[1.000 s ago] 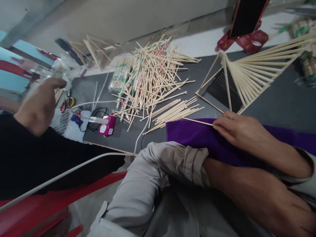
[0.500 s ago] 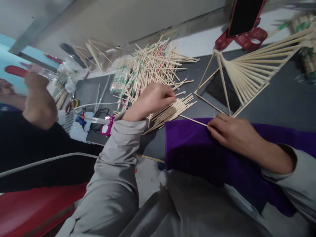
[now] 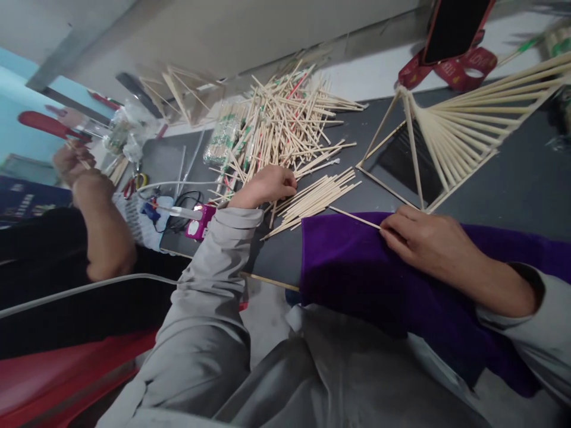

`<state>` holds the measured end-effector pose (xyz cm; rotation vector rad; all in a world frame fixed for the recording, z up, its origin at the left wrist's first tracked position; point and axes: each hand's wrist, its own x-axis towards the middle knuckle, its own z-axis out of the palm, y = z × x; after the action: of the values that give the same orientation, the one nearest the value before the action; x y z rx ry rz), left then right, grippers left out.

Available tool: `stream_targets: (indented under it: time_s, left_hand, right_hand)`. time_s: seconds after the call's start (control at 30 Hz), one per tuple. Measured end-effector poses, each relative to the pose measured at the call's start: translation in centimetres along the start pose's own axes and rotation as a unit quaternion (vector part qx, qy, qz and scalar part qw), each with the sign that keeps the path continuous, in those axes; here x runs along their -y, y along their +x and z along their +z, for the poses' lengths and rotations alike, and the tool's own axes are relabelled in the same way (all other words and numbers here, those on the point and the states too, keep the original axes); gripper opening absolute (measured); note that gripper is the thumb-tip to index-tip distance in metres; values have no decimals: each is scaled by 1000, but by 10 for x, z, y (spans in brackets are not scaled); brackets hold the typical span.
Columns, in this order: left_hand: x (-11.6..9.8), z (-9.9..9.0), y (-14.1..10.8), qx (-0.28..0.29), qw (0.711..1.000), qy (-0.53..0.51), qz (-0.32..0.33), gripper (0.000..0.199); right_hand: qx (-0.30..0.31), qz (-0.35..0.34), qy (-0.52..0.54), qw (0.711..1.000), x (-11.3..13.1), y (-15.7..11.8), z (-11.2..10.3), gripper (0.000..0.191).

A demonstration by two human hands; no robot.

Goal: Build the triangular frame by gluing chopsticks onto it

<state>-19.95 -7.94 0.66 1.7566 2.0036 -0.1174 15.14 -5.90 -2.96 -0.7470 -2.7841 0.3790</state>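
Observation:
My right hand pinches one end of a thin wooden stick above a purple cloth spread over the table edge and my lap. The stick's far end points left toward a small pile of similar sticks. At the left side of that pile is my left hand, its fingers closed together; whatever may be between them is hidden. Behind the pile, a sloped frame of glued sticks stands on the dark table.
A large tangled heap of sticks lies at the back, beside plastic-wrapped packs. A magenta power box with a white cable, scissors and a phone-like black slab are about. A co-worker's arm is at left.
My left hand has drawn back to the left along the small pile. My right hand keeps its hold on the stick. The co-worker's arm has shifted, and the view has turned slightly.

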Motion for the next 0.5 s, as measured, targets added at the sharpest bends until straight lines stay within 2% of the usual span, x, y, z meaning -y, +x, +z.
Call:
stream_targets:
  time_s: [0.1, 0.3, 0.4, 0.5]
  left_hand:
    - [-8, 0, -4, -26, 997, 69, 15, 17]
    - [-43, 4, -22, -10, 975, 217, -36, 24]
    - [-52, 10, -26, -15, 970, 239, -37, 29]
    - [-50, 18, -26, -39, 969, 241, -35, 29]
  right_hand:
    - [1, 2, 0, 1000, 1, 0, -1, 29]
    - [5, -3, -12, 1000, 2, 0, -1, 31]
    - [3, -7, -16, 1000, 1, 0, 0, 31]
    - [10, -10, -14, 1000, 1, 1, 0, 30]
